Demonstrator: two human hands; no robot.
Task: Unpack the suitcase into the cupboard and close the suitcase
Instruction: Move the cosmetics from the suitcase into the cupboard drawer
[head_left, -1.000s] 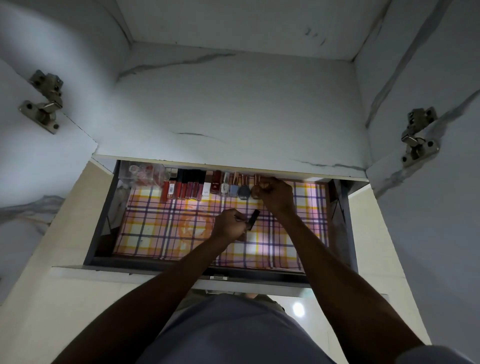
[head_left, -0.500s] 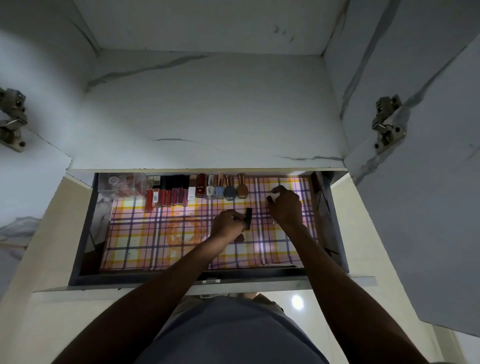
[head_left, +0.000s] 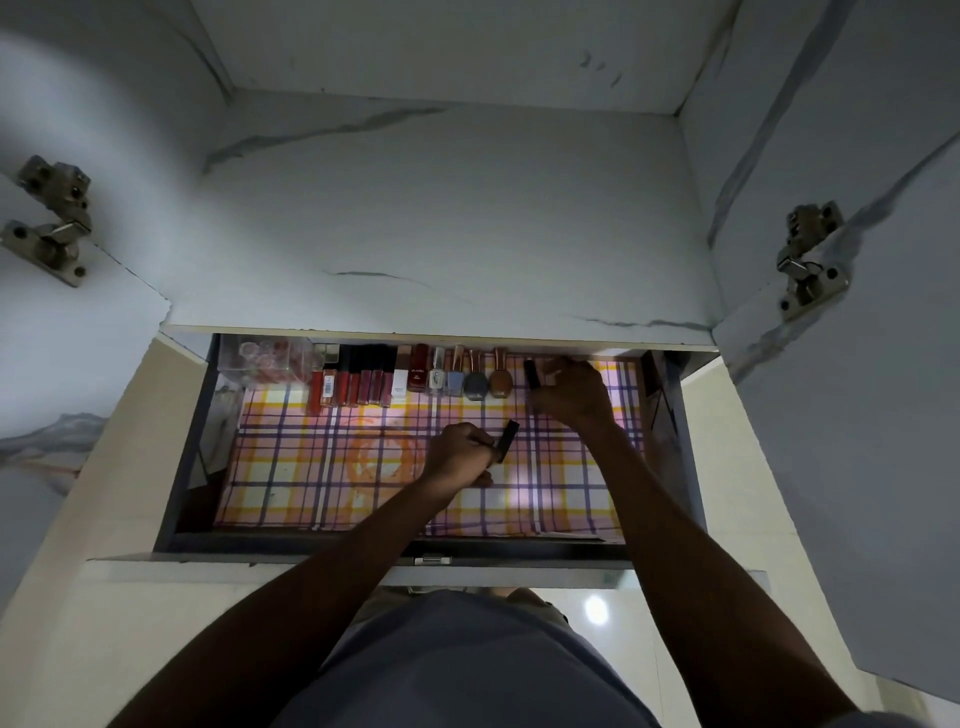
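An open cupboard drawer (head_left: 187, 467) lined with plaid paper (head_left: 332, 467) lies below me. Along its back edge stands a row of lip glosses (head_left: 353, 387) and nail polish bottles (head_left: 475, 384). My right hand (head_left: 571, 392) is at the right end of that row, closed around a small dark tube (head_left: 531, 373) held upright beside the brown polish bottle (head_left: 500, 382). My left hand (head_left: 460, 454) hovers over the middle of the drawer, gripping another dark tube (head_left: 506, 441). The suitcase is out of view.
A clear plastic box (head_left: 265, 358) sits in the drawer's back left corner. A white marbled shelf (head_left: 441, 234) overhangs the drawer's back. Cupboard doors stand open on both sides, with metal hinges (head_left: 49, 223) (head_left: 810, 260). The drawer's front rail (head_left: 431, 558) is against my body.
My right hand moved from the drawer's right middle up to the back row, carrying its dark tube to the end of the bottles. The left hand stayed almost still.
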